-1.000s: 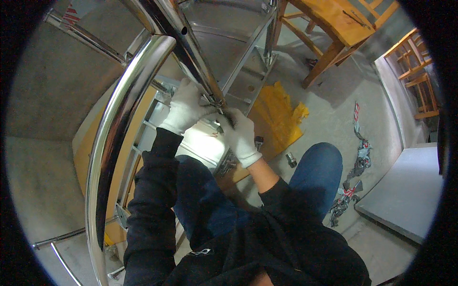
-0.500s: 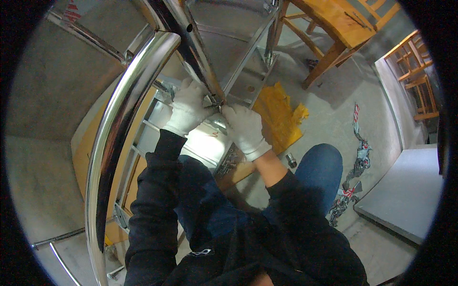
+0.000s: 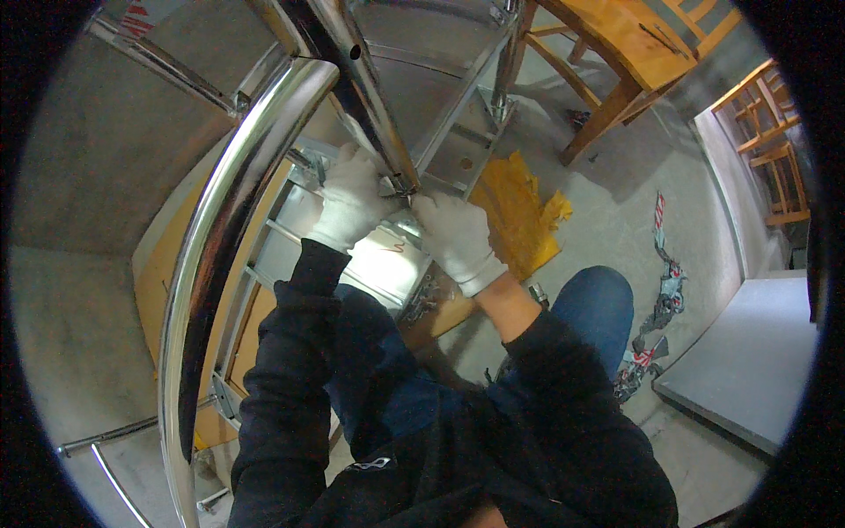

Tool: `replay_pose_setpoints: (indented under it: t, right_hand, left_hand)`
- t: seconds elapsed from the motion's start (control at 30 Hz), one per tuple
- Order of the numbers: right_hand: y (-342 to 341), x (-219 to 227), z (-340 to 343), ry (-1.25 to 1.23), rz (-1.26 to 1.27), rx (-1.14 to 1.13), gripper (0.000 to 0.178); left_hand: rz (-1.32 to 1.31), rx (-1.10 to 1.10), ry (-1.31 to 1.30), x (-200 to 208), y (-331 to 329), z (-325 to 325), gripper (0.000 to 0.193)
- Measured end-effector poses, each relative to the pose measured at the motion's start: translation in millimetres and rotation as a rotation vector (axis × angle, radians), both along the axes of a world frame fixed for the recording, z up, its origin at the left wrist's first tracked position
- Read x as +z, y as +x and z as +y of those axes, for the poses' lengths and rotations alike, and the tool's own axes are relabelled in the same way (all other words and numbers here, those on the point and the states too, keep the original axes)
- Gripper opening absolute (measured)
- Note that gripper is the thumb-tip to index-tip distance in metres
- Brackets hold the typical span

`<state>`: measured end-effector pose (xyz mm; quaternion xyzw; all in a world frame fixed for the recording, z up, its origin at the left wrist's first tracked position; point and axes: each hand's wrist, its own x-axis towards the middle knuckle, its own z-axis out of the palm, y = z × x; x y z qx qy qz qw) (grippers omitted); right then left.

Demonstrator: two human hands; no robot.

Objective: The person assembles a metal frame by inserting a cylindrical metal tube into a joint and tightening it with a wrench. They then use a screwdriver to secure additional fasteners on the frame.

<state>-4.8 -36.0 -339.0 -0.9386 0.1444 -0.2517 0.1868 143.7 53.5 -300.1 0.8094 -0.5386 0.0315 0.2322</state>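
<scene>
Both my hands wear white gloves and meet at the lower end of a chrome tube (image 3: 374,114). My left hand (image 3: 348,202) is curled beside the tube's end, its thumb reaching toward the joint; what it grips is hidden. On the other side, my right hand (image 3: 458,239) has its fingers pinched together close to the small metal joint (image 3: 401,183). Anything between those fingertips is too small to make out. Below the hands lies a brightly lit pale metal panel (image 3: 383,264), with several loose bolts (image 3: 422,299) beside it.
A thick curved chrome tube (image 3: 211,211) rises along my left. Yellow sheeting (image 3: 515,216) and a crumpled striped strip (image 3: 669,290) lie on the floor at right. A small metal cylinder (image 3: 538,294) sits by my right knee. A wooden chair (image 3: 616,53) stands far right, a grey panel (image 3: 739,352) nearer.
My right hand and forearm have shifted slightly right, and the forearm now covers part of the small metal cylinder. My left hand stays beside the joint.
</scene>
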Motion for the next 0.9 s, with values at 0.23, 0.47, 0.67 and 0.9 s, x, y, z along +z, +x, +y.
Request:
replay_pose_setpoints:
  t: [0.23,0.47,0.67,0.9]
  right_hand:
    - [4.3,-3.7,7.4,0.051,0.000,-0.043,0.010]
    - [7.3,-7.2,13.8,0.295,-0.175,-0.045,0.014]
    - [9.0,-7.1,18.6,0.576,-0.137,-0.113,0.017]
    - [11.1,-2.9,25.9,0.849,-0.221,-0.149,0.018]
  left_hand:
    - [-0.053,-0.004,0.001,-3.7,1.4,-0.3,0.034]
    - [0.045,-0.035,-0.072,-7.0,3.7,-0.1,0.032]
    - [-0.011,-0.036,-0.081,-6.8,3.0,0.3,0.032]
    - [-0.014,-0.059,-0.130,-11.3,4.8,-0.6,0.028]
